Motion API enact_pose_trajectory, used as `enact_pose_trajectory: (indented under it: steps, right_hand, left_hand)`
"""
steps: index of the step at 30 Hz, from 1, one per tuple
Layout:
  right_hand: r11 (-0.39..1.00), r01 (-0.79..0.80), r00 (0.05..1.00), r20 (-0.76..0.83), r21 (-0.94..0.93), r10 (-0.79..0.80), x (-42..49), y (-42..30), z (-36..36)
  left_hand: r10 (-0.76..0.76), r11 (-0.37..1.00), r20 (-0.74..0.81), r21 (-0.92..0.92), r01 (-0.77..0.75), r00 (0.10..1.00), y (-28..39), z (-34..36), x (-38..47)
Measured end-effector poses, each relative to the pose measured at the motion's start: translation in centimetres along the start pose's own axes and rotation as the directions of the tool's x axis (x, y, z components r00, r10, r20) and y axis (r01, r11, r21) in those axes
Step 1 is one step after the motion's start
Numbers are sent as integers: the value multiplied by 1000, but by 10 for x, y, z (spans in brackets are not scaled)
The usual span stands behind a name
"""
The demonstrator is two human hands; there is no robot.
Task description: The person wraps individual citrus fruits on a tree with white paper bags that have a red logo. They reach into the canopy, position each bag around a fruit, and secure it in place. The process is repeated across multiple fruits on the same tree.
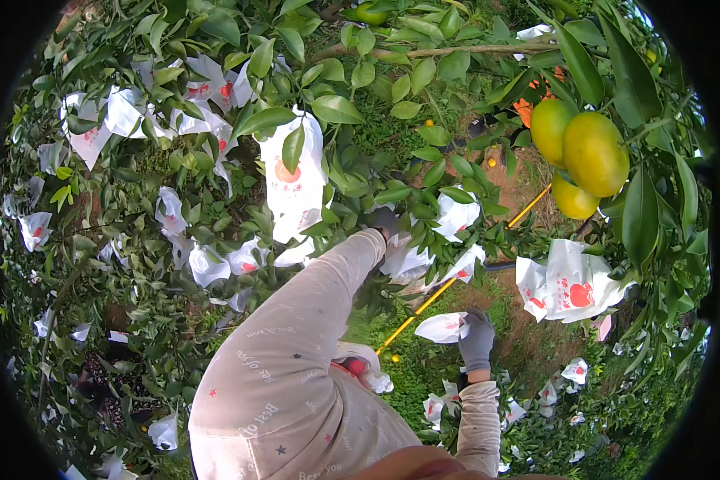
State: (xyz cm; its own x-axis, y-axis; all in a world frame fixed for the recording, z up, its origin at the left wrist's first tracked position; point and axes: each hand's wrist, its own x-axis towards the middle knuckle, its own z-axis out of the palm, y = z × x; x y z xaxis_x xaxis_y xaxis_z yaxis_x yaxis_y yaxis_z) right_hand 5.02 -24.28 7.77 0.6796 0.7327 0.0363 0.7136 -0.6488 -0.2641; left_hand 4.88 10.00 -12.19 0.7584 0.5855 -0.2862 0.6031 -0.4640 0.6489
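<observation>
My left hand (386, 225), in a grey glove, reaches into the leaves of a citrus tree beside white printed fruit bags (409, 261). Foliage and the sleeve hide most of its fingers, so its grip cannot be made out. Lower and to the right, my right hand (477, 341), also gloved in grey, pinches the end of a small white fruit bag (441, 327) with red print. A large white bag (291, 162) hangs on the branches left of my left hand. Green-yellow citrus fruits (595, 154) hang unbagged at the upper right.
A yellow pole (423, 308) runs diagonally behind the bags. A leafy branch (420, 53) crosses the top. More white bags (567, 282) hang at the right, and others among leaves at the left. An open white bag (369, 366) with something red lies against my body.
</observation>
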Motion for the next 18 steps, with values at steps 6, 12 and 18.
enact_pose_trajectory:
  steps: [6, 12, 18]
  right_hand:
    - [976, 158, 980, 101, 147, -174, 21, -43, -19]
    - [886, 220, 950, 118, 408, -291, 32, -97, -18]
    - [987, 148, 976, 154, 56, -155, 100, -141, 31]
  left_hand:
    - [24, 950, 5, -312, -21, 1000, 9, -58, -116]
    - [220, 633, 410, -751, 190, 885, 26, -183, -167]
    - [461, 717, 404, -695, -63, 790, 48, -214, -156]
